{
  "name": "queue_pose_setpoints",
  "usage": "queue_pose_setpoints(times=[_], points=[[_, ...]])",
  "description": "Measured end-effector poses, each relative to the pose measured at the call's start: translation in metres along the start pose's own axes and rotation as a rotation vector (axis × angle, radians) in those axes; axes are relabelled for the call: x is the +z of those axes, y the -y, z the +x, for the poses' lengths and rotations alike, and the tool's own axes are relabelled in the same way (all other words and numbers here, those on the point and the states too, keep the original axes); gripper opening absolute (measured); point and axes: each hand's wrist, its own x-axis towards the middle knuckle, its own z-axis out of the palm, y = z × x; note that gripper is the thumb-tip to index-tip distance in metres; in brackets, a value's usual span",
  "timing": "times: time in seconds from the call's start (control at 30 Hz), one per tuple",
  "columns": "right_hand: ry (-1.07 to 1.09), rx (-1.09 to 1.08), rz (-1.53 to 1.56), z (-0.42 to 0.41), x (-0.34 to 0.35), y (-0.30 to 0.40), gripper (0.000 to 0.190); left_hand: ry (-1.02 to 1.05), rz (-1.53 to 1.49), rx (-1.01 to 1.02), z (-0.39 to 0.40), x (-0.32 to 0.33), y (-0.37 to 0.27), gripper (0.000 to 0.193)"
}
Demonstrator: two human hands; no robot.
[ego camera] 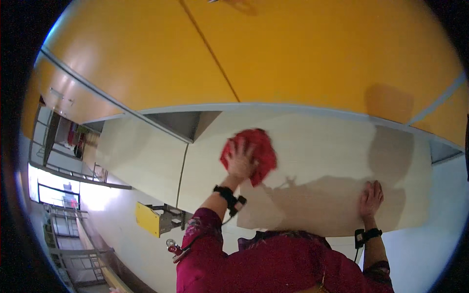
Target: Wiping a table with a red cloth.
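Note:
My left hand (242, 161) lies with spread fingers on a crumpled red cloth (266, 154), pressing it against a pale wood-look desktop (315, 146). Both hand and cloth look slightly blurred. Well to the right, my right hand (370, 199) rests on the same desktop near its front edge, with nothing visible in it. Its fingertips point away from me. A black strap with a small device is on each wrist.
Orange cabinet doors (311, 55) rise behind the desktop. A grey divider (117, 104) separates it from another desk section (143, 154) at left. A yellow-panelled folding seat (148, 219) juts below the front edge. Metal bunk-bed frames (69, 223) stand farther left.

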Motion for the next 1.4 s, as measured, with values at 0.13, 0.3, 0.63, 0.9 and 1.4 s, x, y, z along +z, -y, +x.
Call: queue_pose_setpoints(times=[0.13, 0.3, 0.63, 0.9, 1.4], points=[[0.009, -0.005, -0.001, 0.001, -0.002, 0.006, 0.037, -0.041, -0.22, -0.543, 0.076, -0.006, 0.063, 0.064], [0.027, -0.006, 0.017, 0.009, -0.009, 0.008, 0.04, 0.05, -0.218, -0.598, 0.148, -0.002, 0.015, 0.078], [0.064, 0.036, -0.014, 0.002, -0.008, 0.004, 0.042, -0.162, -0.246, 0.781, 0.014, 0.03, -0.159, 0.054], [0.081, 0.047, 0.007, 0.001, -0.007, 0.01, 0.042, -0.19, -0.063, 0.062, 0.037, 0.021, 0.059, 0.055], [0.047, 0.03, -0.002, 0.006, -0.015, 0.005, 0.038, -0.183, -0.203, 0.633, 0.019, 0.023, -0.168, 0.052]])
